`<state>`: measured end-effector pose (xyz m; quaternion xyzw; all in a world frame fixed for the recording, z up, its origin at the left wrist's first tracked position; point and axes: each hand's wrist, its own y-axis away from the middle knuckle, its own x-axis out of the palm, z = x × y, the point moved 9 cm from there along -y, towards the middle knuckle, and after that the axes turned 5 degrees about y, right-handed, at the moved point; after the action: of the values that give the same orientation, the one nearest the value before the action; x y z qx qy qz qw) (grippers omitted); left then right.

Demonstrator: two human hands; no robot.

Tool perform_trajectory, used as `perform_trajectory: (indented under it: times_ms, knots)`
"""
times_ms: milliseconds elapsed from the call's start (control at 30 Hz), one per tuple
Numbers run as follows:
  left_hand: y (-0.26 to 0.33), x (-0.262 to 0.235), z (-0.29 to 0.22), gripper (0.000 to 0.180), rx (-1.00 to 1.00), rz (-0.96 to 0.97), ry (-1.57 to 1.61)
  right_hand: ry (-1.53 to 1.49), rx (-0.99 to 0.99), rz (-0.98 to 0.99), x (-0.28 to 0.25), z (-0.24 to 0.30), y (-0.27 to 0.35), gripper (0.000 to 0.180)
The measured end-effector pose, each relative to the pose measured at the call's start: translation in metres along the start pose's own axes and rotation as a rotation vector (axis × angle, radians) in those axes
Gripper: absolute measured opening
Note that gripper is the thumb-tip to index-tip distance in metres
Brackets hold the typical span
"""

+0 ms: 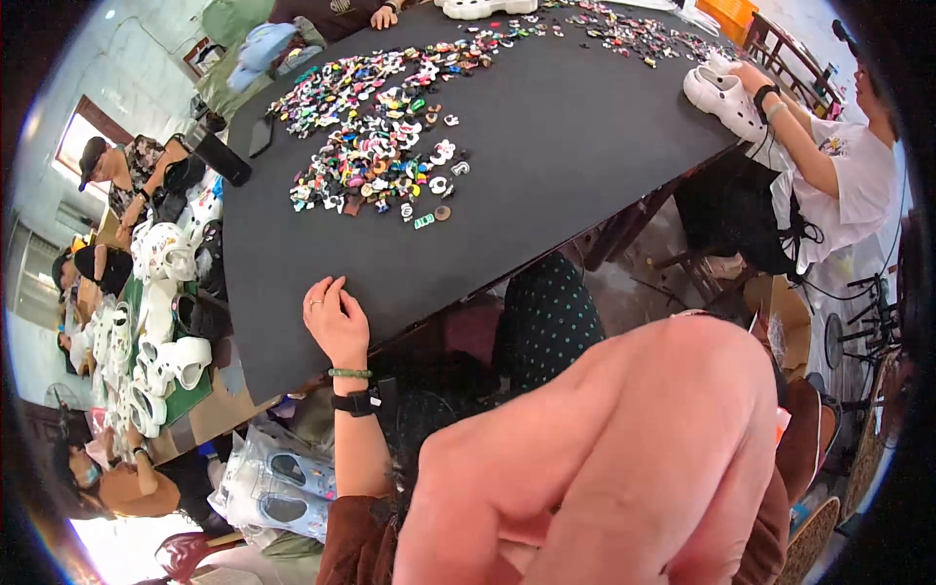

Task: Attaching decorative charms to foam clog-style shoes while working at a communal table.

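My left hand (pixel 337 320) rests on the near edge of the black table (pixel 546 136), fingers loosely stretched and apart, with nothing in it. A green bead bracelet and a black wristband circle that wrist. Very large and close, my right hand (pixel 614 458) fills the lower right with its fingers bent inward; its fingertips and anything they hold are hidden. Beyond my left hand lies a heap of small colourful shoe charms (pixel 366 146). A few loose ones lie at its near side, among them a green charm (pixel 423 222) and a round brown charm (pixel 443 213).
A person at the right handles a white clog (pixel 723 101). More charms (pixel 639 34) lie at the far right. A black cylinder (pixel 218 156) and a dark phone (pixel 261 136) are at the left edge. White clogs (pixel 183 361) crowd a side table; bagged light-blue clogs (pixel 292 487) sit below.
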<state>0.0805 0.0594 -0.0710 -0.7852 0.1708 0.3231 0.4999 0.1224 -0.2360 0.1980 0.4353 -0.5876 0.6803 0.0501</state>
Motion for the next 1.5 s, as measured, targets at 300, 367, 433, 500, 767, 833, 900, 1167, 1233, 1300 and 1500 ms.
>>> perform_trajectory:
  times_ms: [300,367,433,500,767,833,900,1167,1233,1300,1500]
  knots:
    - [0.0,0.0,0.001,0.02,0.016,-0.016,0.037,0.08,-0.007,0.055,-0.01,0.01,-0.005,0.016]
    - [0.003,0.001,0.005,0.02,0.01,-0.017,0.039,0.099,-0.006,0.077,-0.012,0.011,-0.005,0.016]
    - [0.004,0.002,0.005,0.019,0.006,-0.018,0.048,0.124,-0.006,0.101,-0.009,0.016,-0.003,0.017]
    - [0.003,0.001,0.003,0.018,0.013,-0.022,0.039,0.148,-0.006,0.128,-0.007,0.028,-0.002,0.017]
    - [-0.002,0.003,0.001,0.018,0.044,-0.017,0.042,0.313,-0.032,0.235,0.01,0.031,0.003,0.018]
    - [-0.003,0.005,0.001,0.018,0.067,-0.015,0.039,0.382,-0.042,0.263,0.008,0.016,0.0,0.018]
    - [0.0,0.001,0.004,0.019,0.062,-0.014,0.02,0.427,-0.042,0.293,0.01,0.014,-0.001,0.018]
    - [0.001,0.003,-0.002,0.018,0.043,0.0,0.015,0.565,-0.047,0.435,0.022,0.016,-0.004,0.019]
    - [0.003,0.0,-0.002,0.018,0.034,0.0,0.015,0.588,-0.044,0.478,0.024,0.015,-0.004,0.02]
    - [0.003,-0.001,0.0,0.018,0.028,-0.003,0.015,0.61,-0.044,0.523,0.025,0.016,-0.007,0.02]
    - [-0.001,0.004,-0.005,0.018,0.054,0.009,0.011,0.719,-0.157,0.423,0.03,0.014,-0.001,0.022]
